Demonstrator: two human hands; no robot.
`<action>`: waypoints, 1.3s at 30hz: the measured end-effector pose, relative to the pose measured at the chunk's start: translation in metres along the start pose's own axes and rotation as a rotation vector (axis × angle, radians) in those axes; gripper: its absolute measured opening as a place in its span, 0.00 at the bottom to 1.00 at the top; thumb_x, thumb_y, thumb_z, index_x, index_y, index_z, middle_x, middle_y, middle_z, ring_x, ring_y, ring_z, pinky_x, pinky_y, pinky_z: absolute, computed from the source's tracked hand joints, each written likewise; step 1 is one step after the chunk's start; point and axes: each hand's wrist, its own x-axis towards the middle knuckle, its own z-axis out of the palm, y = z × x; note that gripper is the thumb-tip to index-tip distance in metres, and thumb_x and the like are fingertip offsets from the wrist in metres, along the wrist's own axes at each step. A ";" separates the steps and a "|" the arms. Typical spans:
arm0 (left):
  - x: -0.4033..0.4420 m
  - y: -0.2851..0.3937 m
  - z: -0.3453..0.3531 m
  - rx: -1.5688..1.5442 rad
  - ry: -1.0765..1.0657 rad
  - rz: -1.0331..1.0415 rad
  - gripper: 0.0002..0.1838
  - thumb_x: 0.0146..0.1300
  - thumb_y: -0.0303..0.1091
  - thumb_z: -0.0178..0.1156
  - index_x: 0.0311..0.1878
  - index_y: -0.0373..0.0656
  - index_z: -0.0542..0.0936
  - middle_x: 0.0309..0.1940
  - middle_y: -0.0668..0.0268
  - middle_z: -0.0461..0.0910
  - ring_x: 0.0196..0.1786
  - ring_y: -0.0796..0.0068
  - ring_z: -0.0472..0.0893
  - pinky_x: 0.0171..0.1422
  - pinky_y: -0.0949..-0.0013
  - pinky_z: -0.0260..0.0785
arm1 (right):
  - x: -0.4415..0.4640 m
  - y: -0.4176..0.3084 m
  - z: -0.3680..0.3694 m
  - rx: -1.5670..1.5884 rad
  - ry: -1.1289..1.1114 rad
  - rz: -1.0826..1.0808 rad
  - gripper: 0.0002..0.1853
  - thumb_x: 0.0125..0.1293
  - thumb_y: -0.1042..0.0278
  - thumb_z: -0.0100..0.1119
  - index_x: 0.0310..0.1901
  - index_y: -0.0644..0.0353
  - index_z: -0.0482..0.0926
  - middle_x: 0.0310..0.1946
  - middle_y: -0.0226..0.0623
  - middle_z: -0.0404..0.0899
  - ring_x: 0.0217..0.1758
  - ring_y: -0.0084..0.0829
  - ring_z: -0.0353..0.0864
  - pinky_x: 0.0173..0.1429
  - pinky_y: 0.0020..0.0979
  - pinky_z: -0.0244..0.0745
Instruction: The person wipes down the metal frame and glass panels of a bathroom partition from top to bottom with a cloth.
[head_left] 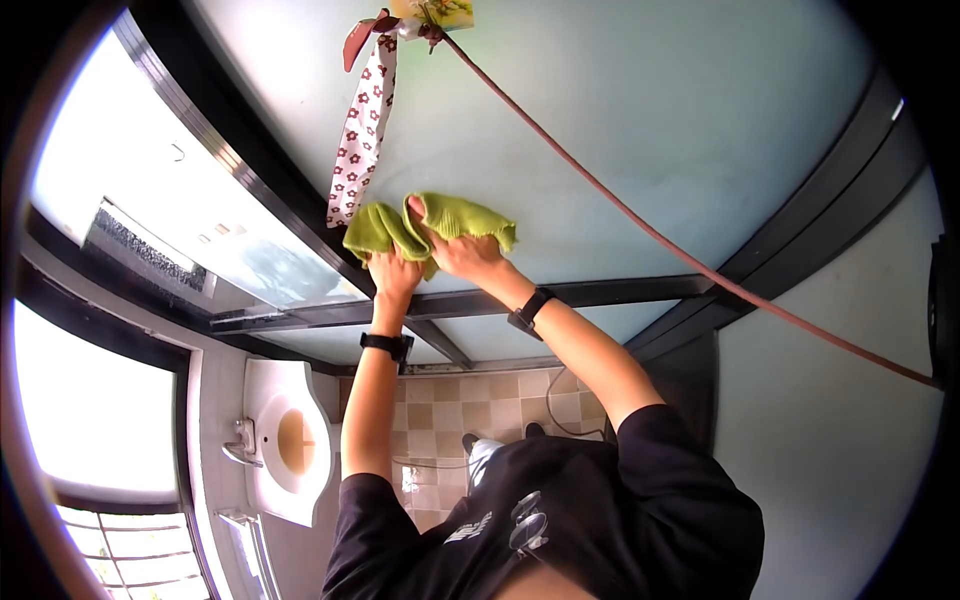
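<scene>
A green cloth (468, 214) lies bunched against the frosted glass panel (600, 130), just above a dark crossbar (560, 296). My left hand (396, 273) is closed on the cloth's left part, its fingers partly hidden in the folds. My right hand (468, 258) grips the right part, with a fingertip showing near the top of the fold. Both hands are close together, and each wrist wears a black band. Just above the cloth's left end hangs a white ribbon with dark red flowers (362, 130).
A reddish-brown cord (600, 187) runs diagonally across the panel from a knot at the top. At lower left is a white washbasin (262, 385) with a faucet (240, 442), beside a bright window (95, 400). Below are checkered floor tiles (475, 400) with a thin cable on them.
</scene>
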 end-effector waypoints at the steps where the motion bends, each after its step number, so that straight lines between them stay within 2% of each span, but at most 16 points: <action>1: -0.009 0.003 0.001 -0.016 -0.048 -0.033 0.24 0.62 0.44 0.57 0.59 0.41 0.77 0.52 0.49 0.79 0.51 0.41 0.78 0.54 0.43 0.70 | -0.009 -0.004 0.002 -0.024 -0.083 0.003 0.31 0.65 0.62 0.50 0.72 0.50 0.65 0.72 0.29 0.66 0.61 0.35 0.77 0.61 0.39 0.73; 4: -0.018 0.034 -0.003 -0.007 -0.050 -0.085 0.32 0.62 0.41 0.58 0.67 0.37 0.69 0.62 0.41 0.70 0.64 0.34 0.68 0.68 0.38 0.57 | -0.019 -0.001 0.000 -0.111 -0.063 -0.017 0.32 0.64 0.60 0.51 0.72 0.49 0.66 0.74 0.25 0.62 0.65 0.34 0.75 0.64 0.43 0.70; 10: 0.011 0.124 0.003 -0.259 -0.046 0.011 0.33 0.55 0.33 0.62 0.65 0.34 0.70 0.60 0.40 0.72 0.61 0.37 0.72 0.64 0.41 0.62 | -0.046 0.056 -0.047 -0.189 -0.045 0.029 0.33 0.60 0.55 0.58 0.70 0.47 0.69 0.75 0.23 0.61 0.64 0.36 0.76 0.63 0.45 0.72; 12: 0.021 0.149 0.015 -0.369 0.022 0.076 0.31 0.53 0.35 0.65 0.60 0.33 0.74 0.56 0.44 0.76 0.55 0.43 0.78 0.56 0.47 0.69 | -0.045 0.082 -0.072 -0.240 0.041 0.045 0.33 0.60 0.54 0.59 0.69 0.47 0.70 0.74 0.23 0.62 0.62 0.37 0.76 0.61 0.44 0.73; 14: 0.042 0.179 0.023 -0.396 0.047 0.163 0.29 0.53 0.35 0.65 0.58 0.32 0.74 0.53 0.45 0.78 0.51 0.46 0.79 0.52 0.50 0.72 | -0.040 0.110 -0.103 -0.285 0.046 0.062 0.34 0.60 0.52 0.61 0.69 0.50 0.69 0.70 0.34 0.67 0.59 0.42 0.77 0.57 0.45 0.74; 16: 0.064 0.216 0.031 -0.424 -0.024 0.176 0.28 0.53 0.36 0.64 0.56 0.30 0.74 0.50 0.45 0.78 0.49 0.46 0.80 0.51 0.51 0.73 | -0.048 0.137 -0.130 -0.276 -0.015 0.290 0.36 0.60 0.50 0.63 0.69 0.52 0.68 0.67 0.41 0.69 0.61 0.45 0.74 0.58 0.47 0.72; 18: 0.095 0.249 0.030 -0.441 -0.136 0.208 0.27 0.53 0.35 0.64 0.57 0.36 0.75 0.47 0.50 0.79 0.49 0.45 0.80 0.51 0.50 0.74 | -0.044 0.162 -0.160 -0.335 0.190 0.320 0.37 0.60 0.49 0.63 0.69 0.56 0.67 0.66 0.46 0.69 0.64 0.48 0.71 0.63 0.50 0.67; 20: 0.131 0.283 0.022 -0.542 0.052 0.283 0.27 0.53 0.35 0.63 0.58 0.39 0.75 0.50 0.52 0.78 0.52 0.47 0.79 0.54 0.52 0.73 | -0.054 0.202 -0.179 -0.528 0.238 0.317 0.40 0.62 0.50 0.61 0.70 0.64 0.62 0.70 0.49 0.64 0.72 0.52 0.63 0.71 0.51 0.58; 22: 0.160 0.315 0.012 -0.538 0.174 0.373 0.18 0.51 0.34 0.61 0.46 0.39 0.77 0.46 0.54 0.76 0.47 0.54 0.79 0.50 0.53 0.72 | -0.060 0.223 -0.205 -0.432 0.357 0.352 0.40 0.63 0.50 0.60 0.71 0.65 0.61 0.71 0.51 0.62 0.75 0.54 0.58 0.73 0.51 0.54; 24: 0.180 0.341 0.002 -0.552 0.126 0.374 0.18 0.51 0.33 0.60 0.47 0.38 0.77 0.48 0.56 0.75 0.48 0.54 0.78 0.52 0.55 0.72 | -0.092 0.263 -0.217 -0.405 0.359 0.433 0.37 0.64 0.51 0.59 0.69 0.66 0.64 0.71 0.54 0.62 0.76 0.55 0.55 0.75 0.51 0.50; 26: 0.191 0.361 0.000 -0.572 0.071 0.425 0.18 0.51 0.32 0.59 0.47 0.37 0.76 0.48 0.57 0.74 0.49 0.53 0.78 0.52 0.56 0.72 | -0.147 0.303 -0.208 -0.521 0.293 0.483 0.29 0.64 0.54 0.59 0.61 0.66 0.73 0.65 0.58 0.68 0.69 0.59 0.63 0.69 0.54 0.55; 29: 0.180 0.371 0.012 -0.579 -0.015 0.440 0.18 0.53 0.31 0.58 0.49 0.38 0.76 0.48 0.60 0.74 0.49 0.55 0.78 0.49 0.58 0.73 | -0.185 0.304 -0.200 -0.559 0.450 0.491 0.25 0.65 0.56 0.58 0.58 0.65 0.75 0.60 0.59 0.71 0.62 0.61 0.67 0.64 0.55 0.59; 32: 0.146 0.353 0.028 -0.571 -0.097 0.469 0.15 0.55 0.31 0.58 0.46 0.39 0.75 0.45 0.62 0.75 0.47 0.58 0.79 0.43 0.61 0.75 | -0.224 0.299 -0.177 -0.607 0.262 0.667 0.23 0.66 0.61 0.54 0.56 0.70 0.74 0.58 0.62 0.70 0.58 0.63 0.67 0.63 0.55 0.60; 35: 0.092 0.319 0.067 -0.680 -0.187 0.461 0.14 0.55 0.32 0.60 0.44 0.40 0.75 0.42 0.63 0.74 0.41 0.61 0.80 0.39 0.63 0.75 | -0.234 0.279 -0.148 -0.677 0.570 0.718 0.30 0.63 0.70 0.47 0.65 0.79 0.61 0.61 0.70 0.64 0.59 0.68 0.64 0.64 0.54 0.60; 37: 0.072 0.285 0.077 -0.490 0.124 0.681 0.12 0.54 0.31 0.63 0.42 0.42 0.76 0.36 0.65 0.74 0.34 0.65 0.79 0.36 0.64 0.74 | -0.216 0.233 -0.131 -0.510 0.509 0.891 0.38 0.60 0.72 0.44 0.71 0.80 0.49 0.62 0.74 0.60 0.59 0.71 0.62 0.66 0.55 0.58; 39: 0.056 0.257 0.067 -0.495 0.014 0.581 0.13 0.58 0.32 0.62 0.46 0.41 0.77 0.39 0.64 0.76 0.39 0.65 0.80 0.38 0.65 0.76 | -0.208 0.213 -0.101 -0.534 0.480 0.790 0.34 0.61 0.66 0.51 0.67 0.78 0.58 0.60 0.72 0.63 0.57 0.67 0.65 0.61 0.55 0.61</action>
